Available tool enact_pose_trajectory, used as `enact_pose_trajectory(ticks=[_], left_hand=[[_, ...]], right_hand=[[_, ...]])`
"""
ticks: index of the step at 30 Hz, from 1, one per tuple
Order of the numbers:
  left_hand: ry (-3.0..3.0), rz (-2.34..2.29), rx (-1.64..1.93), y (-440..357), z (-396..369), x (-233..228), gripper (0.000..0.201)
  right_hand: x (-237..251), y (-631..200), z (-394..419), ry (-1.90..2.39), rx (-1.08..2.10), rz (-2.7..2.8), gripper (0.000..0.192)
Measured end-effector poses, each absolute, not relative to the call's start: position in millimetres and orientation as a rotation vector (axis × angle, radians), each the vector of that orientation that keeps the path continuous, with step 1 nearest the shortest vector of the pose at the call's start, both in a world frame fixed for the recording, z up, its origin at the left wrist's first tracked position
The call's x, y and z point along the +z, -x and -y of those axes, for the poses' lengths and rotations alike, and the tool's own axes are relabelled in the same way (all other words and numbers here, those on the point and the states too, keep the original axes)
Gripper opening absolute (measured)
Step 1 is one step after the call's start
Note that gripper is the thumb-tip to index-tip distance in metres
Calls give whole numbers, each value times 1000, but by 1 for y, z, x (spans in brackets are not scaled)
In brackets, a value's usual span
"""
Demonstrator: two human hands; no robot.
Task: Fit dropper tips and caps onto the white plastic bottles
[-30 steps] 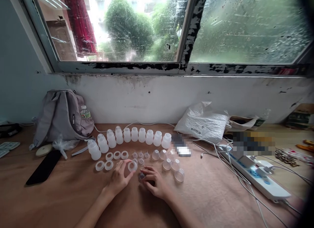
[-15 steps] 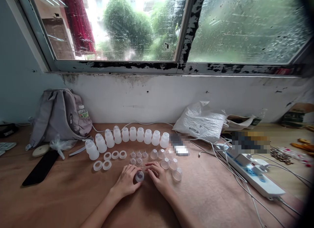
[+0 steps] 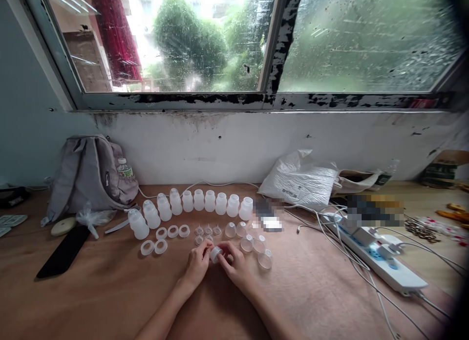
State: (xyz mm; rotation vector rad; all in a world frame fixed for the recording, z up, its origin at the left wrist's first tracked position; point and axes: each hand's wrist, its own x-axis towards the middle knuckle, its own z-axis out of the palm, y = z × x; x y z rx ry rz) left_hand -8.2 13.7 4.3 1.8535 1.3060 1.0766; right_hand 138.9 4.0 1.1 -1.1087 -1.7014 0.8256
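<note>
- Both bare hands at work in the lower centre of the frame, low over the brown wooden tabletop (image 3: 311, 286); I have the pair in clear view.
- Left hand (image 3: 198, 263): thumb and fingers drawn together, pinching the left side of a small, round, translucent white plastic ring (image 3: 216, 254).
- Right hand (image 3: 235, 263): thumb and fingers curled in, gripping the same ring from its right side.
- The ring sits between the two sets of fingertips, tilted. Whether a clear insert is inside it I cannot tell; fingers hide too much.
- Left of centre: five loose white flat-faced plastic rings (image 3: 155, 247) lying on the wood.
- Just above the hands: a cluster of small clear nipple-shaped pieces (image 3: 208, 230), the nearest partly behind the left fingers.
- Right of centre: clear plastic domed caps (image 3: 246, 243), well apart from the left hand.
- Behind, an arc of frosted white waisted bottles: four covered ones (image 3: 164, 208) at the left end, six uncovered ones (image 3: 221, 205) running right.
- Step in hand, my reading: two-handed handling of one ring, likely a fitting or seating of a small part.
- Next move, as I judge it, calls for a steady left pinch while the right thumb presses evenly; an uneven push could tip the ring or make it slip.
</note>
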Motion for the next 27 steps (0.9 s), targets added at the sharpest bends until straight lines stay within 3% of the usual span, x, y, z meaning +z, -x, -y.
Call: enact_pose_trajectory(ticks=[4,8,14,27], left_hand=[[-1729,-1234,1112,0,-11,-3,24],[-1611,-1230,1125,-1,-3,-6,28],[-1863,-1169,1102,1,7,-1,17],[-2075,-1273,1003,6,2,-9,21]], right_hand=[[-1,-138,-6,1146,777,1707,6],[-4,-138,-8,1212,712,1679,10],[-7,-136,-9,1247,698,1625,13],[-11,-134,-10,1285,723,1588,16]])
